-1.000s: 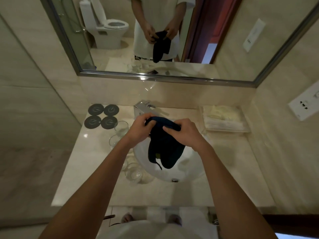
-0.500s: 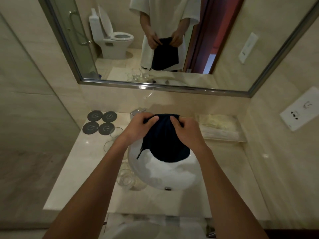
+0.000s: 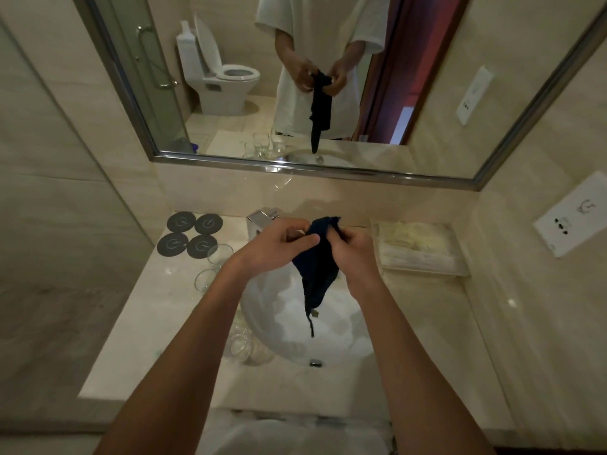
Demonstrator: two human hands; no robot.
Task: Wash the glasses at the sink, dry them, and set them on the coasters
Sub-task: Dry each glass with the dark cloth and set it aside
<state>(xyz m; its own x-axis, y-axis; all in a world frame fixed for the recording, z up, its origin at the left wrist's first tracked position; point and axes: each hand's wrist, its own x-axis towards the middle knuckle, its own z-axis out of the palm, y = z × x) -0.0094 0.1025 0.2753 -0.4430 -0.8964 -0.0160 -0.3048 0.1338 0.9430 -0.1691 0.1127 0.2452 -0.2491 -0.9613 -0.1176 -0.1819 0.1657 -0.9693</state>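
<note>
**Op:** My left hand (image 3: 279, 246) pinches the top edge of the dark cloth (image 3: 317, 267), thumb across the fabric, fingers curled behind it. My right hand (image 3: 356, 254) grips the same bunched top from the other side. The two hands are close together, with the cloth between them.

**Desk:** How does the cloth hang?

**Op:** Gathered narrow, drooping over the sink (image 3: 348, 336), with a thin cord trailing from its low end. It hangs above the basin; I can't tell if the tip touches it.

**Desk:** And the glasses?

**Op:** On the counter (image 3: 157, 326) left of the sink. Two stand past my left forearm: one glass (image 3: 219, 256) just beside the coasters, another (image 3: 205, 280) next to it, nearer me. More clear glass (image 3: 243, 344) sits at the sink's left rim, partly hidden by my arm; I can't count those.

**Desk:** Coasters?

**Op:** Four round dark coasters (image 3: 192, 235) in a square at the back left corner, nothing on them.

**Desk:** Anything else?

**Op:** A chrome tap (image 3: 262, 218) behind my left hand. A tray (image 3: 423, 249) of pale folded items right of the sink. The mirror (image 3: 427, 93) above reflects both hands on the cloth and a toilet (image 3: 223, 77) behind.
</note>
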